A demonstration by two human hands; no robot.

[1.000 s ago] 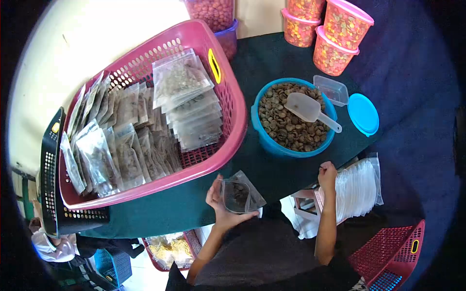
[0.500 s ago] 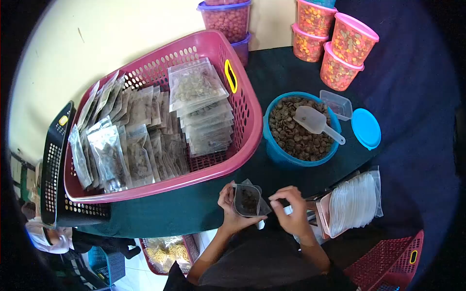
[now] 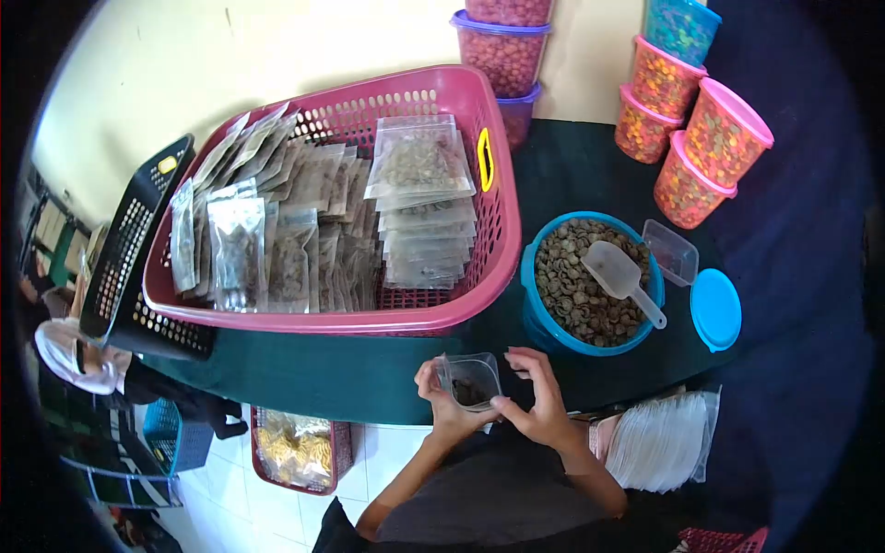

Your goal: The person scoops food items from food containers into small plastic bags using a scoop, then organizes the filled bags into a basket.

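My left hand (image 3: 446,405) is wrapped round the left side of an open clear pouch (image 3: 470,380), which has some dark flakes at its bottom. My right hand (image 3: 542,405) touches the pouch's lower right rim with its thumb, its other fingers raised and apart. Beyond them stands a blue tub (image 3: 590,347) of dark curled flakes, with a clear scoop (image 3: 612,270) lying on top. Up and to the left is a large pink basket (image 3: 369,321) with many filled pouches (image 3: 293,258) in rows and a stack (image 3: 422,170).
A blue lid (image 3: 716,309) and a clear tray (image 3: 671,252) lie right of the tub. Empty pouches (image 3: 659,444) are stacked at right. Lidded tubs (image 3: 728,134) stand behind. A black basket (image 3: 129,249) and a person (image 3: 83,359) are at left; another basket (image 3: 343,452) is on the floor.
My right hand has come left to the pouch and its thumb now meets the rim. The view has shifted, so the basket and tubs appear farther right.
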